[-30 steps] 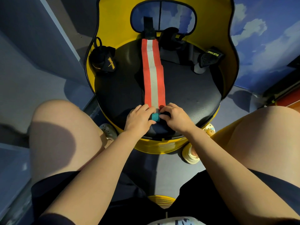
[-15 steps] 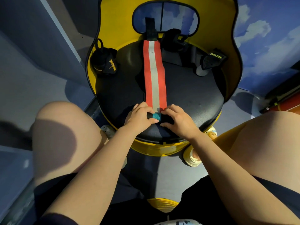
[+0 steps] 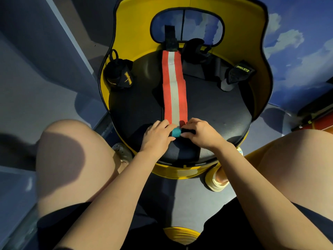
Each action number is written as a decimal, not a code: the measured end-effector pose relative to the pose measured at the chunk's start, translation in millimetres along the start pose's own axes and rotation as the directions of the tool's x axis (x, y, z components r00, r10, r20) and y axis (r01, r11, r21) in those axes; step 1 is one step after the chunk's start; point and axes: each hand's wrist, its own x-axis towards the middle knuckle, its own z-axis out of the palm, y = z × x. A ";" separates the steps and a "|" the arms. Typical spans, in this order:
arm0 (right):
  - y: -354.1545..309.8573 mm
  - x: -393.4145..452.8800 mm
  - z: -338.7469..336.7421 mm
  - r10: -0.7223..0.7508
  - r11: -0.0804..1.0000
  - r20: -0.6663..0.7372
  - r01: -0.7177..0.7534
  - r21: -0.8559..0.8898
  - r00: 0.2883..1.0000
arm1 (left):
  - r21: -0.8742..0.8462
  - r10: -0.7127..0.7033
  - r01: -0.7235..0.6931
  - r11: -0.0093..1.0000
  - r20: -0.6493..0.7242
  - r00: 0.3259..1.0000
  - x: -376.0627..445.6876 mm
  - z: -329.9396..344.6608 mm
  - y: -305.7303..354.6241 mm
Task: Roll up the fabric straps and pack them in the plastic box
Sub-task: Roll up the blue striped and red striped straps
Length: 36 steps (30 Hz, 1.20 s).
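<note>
Both hands, left hand (image 3: 156, 135) and right hand (image 3: 201, 132), pinch the near rolled end of a red-and-grey fabric strap (image 3: 174, 91), which next needs rolling farther away.

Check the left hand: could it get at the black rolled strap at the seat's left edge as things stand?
Probably yes. The rolled strap sits uncovered on the seat, with bare seat between it and the left hand. But that hand and the right hand are both pinching the striped strap, so it must let go first.
</note>
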 end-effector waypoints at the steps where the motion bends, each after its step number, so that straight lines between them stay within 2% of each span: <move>1: 0.3 1.2 -0.8 0.021 1.000 0.001 -0.021 0.015 1.000 | -0.023 -0.037 0.036 0.999 -0.006 0.999 -0.2 0.2 1.6; 3: -0.8 2.0 -1.6 0.069 0.996 -0.028 -0.068 0.053 0.997 | -0.159 -0.154 0.154 0.975 0.013 0.988 -1.4 1.9 5.7; 6: -4.2 1.1 3.0 0.116 0.987 -0.075 -0.107 0.116 0.990 | -0.426 -0.309 0.314 0.849 0.084 0.947 -2.7 4.2 13.6; 8: -6.1 0.4 8.2 0.133 0.980 -0.066 -0.121 0.159 0.989 | -0.525 -0.340 0.343 0.779 0.106 0.935 -3.0 2.9 16.3; 13: -5.0 5.1 12.4 0.139 0.976 -0.020 -0.133 0.174 0.990 | -0.621 -0.343 0.330 0.711 0.104 0.934 -2.8 -2.0 14.0; 17: -4.8 4.7 13.2 0.125 0.981 -0.017 -0.121 0.153 0.992 | -0.568 -0.313 0.320 0.758 0.114 0.943 -2.6 0.4 12.6; 19: -4.0 5.4 13.4 0.121 0.982 -0.030 -0.116 0.149 0.992 | -0.435 -0.281 0.305 0.847 0.121 0.952 -2.3 -0.5 11.6; 21: -3.0 7.6 10.8 0.128 0.979 -0.030 -0.122 0.162 0.991 | -0.240 -0.216 0.226 0.944 0.065 0.974 -1.3 -2.8 9.9; 24: -0.2 13.5 5.1 0.135 0.978 0.002 -0.134 0.160 0.991 | -0.108 -0.092 0.093 0.990 0.018 0.996 3.5 -7.5 8.5; 27: 0.2 17.4 3.0 0.149 0.976 0.007 -0.148 0.162 0.989 | -0.121 -0.056 0.062 0.991 0.053 0.997 12.8 -12.3 5.6; 30: -3.3 15.0 7.0 0.165 0.972 -0.156 -0.133 0.192 0.974 | -0.205 -0.092 0.112 0.972 0.106 0.990 23.4 -18.2 0.9; 33: -5.3 8.1 13.6 -0.010 0.998 -0.302 0.030 0.061 0.953 | -0.260 -0.120 0.164 0.952 0.177 0.977 31.6 -21.1 -2.9; 36: -3.3 3.0 18.1 -0.155 0.986 -0.267 0.134 -0.097 0.951 | -0.302 -0.142 0.209 0.930 0.228 0.963 36.3 -20.9 -8.2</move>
